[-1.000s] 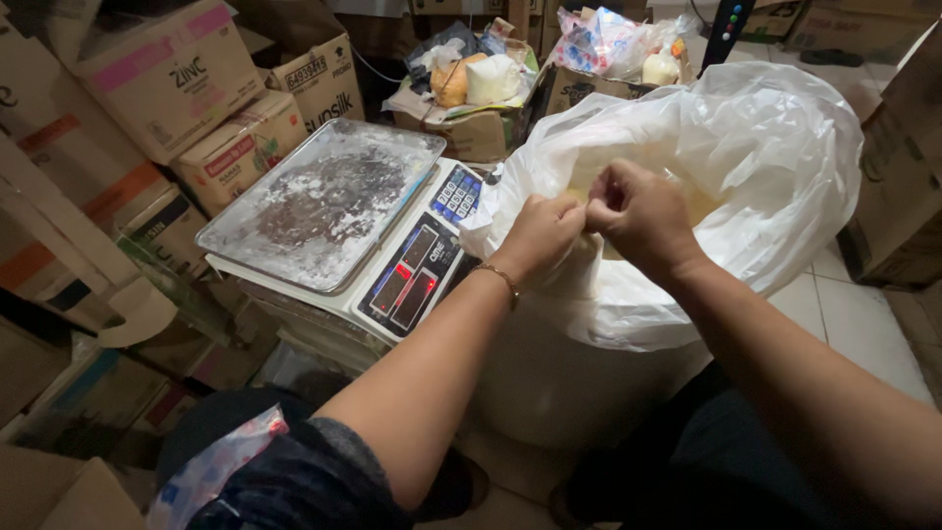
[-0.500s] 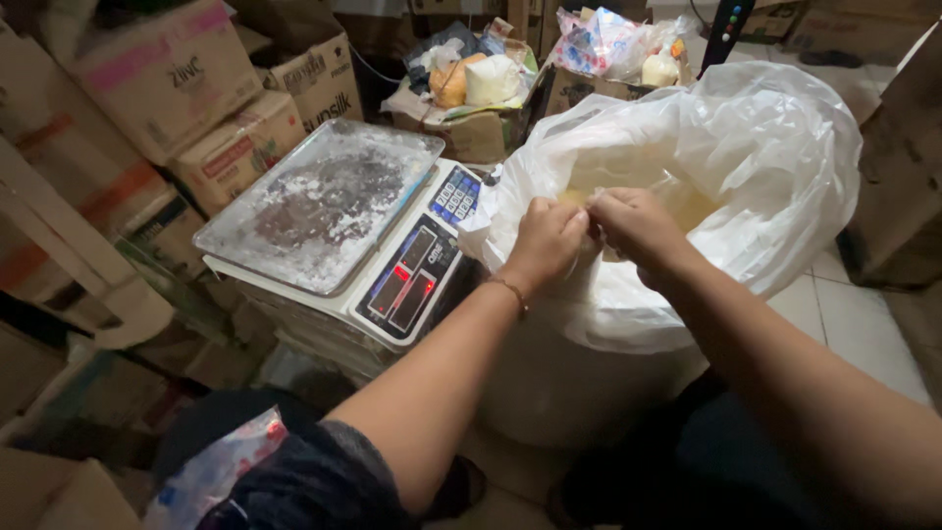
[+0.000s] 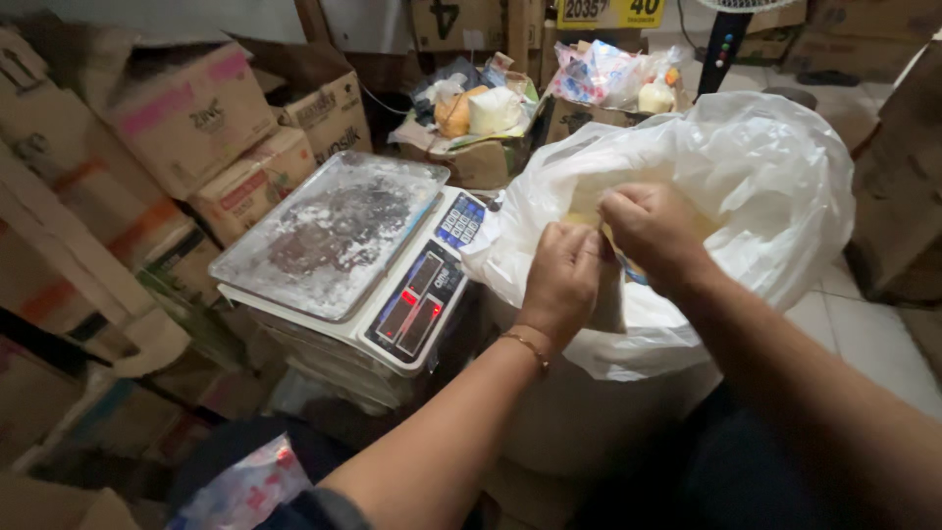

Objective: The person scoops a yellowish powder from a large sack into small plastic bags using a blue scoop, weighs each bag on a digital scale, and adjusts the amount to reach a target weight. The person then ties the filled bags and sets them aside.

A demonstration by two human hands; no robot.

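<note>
White plastic bag [image 3: 746, 177] — pinched at its mouth by left hand [image 3: 561, 280] and right hand [image 3: 650, 228] — beside grey scale [image 3: 339, 260].

- My left hand [image 3: 561, 280] and right hand [image 3: 650, 228], both closed, pinch something small over the white plastic bag [image 3: 765, 186].
- Left of them: digital scale [image 3: 422, 294] with dusty metal tray [image 3: 329, 236].
- Behind: cardboard boxes [image 3: 186, 108].

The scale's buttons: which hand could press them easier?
Probably the left hand. It grips the white plastic bag on the side next to the scale, whose keypad sits just beside it. The right hand is farther off, across the bag.
</note>
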